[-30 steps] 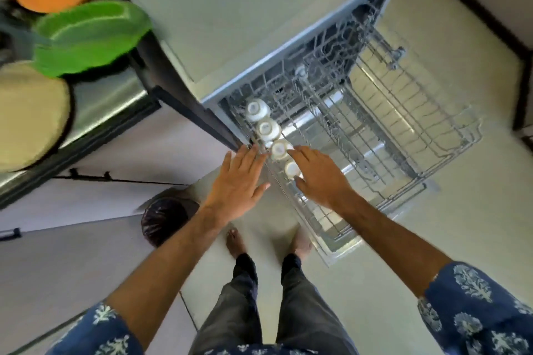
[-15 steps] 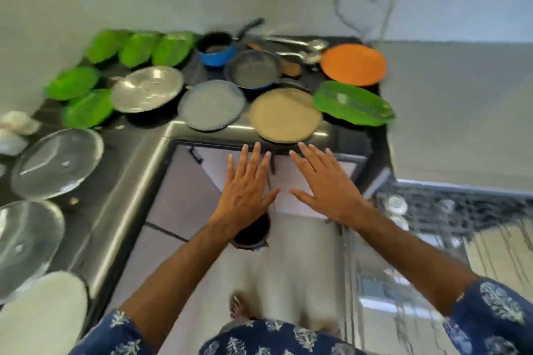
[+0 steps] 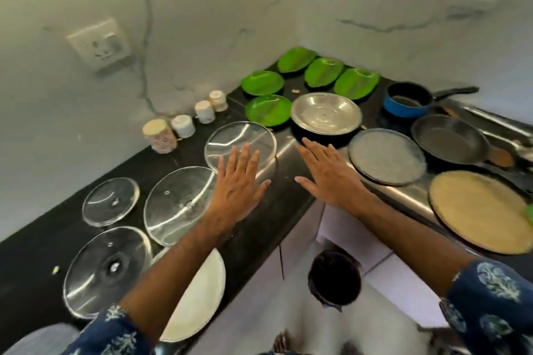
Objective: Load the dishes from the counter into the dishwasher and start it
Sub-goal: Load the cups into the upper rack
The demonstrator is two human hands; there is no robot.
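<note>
My left hand [image 3: 238,184] hovers flat, fingers straight, over the near edge of a clear glass plate [image 3: 239,143] on the black counter [image 3: 37,251]. My right hand [image 3: 328,173] is spread open beside it, near the counter's corner, holding nothing. Glass lids [image 3: 111,200] [image 3: 178,204] [image 3: 106,269] lie to the left, and a white plate [image 3: 199,300] lies under my left forearm. Several upturned cups [image 3: 181,125] stand by the wall. A steel plate [image 3: 326,112], a grey plate [image 3: 386,160] and a tan plate [image 3: 478,210] lie to the right. The dishwasher is out of view.
Several green leaf-shaped plates [image 3: 262,82] fill the back corner. A blue saucepan [image 3: 408,99] and a black frying pan [image 3: 450,138] sit at the right. A dark bin [image 3: 334,279] stands on the floor below. A wall socket [image 3: 99,45] is at the upper left.
My view swung from the dishwasher rack with its cups to the counter corner. Both hands came away from the rack and now hover open over the counter dishes.
</note>
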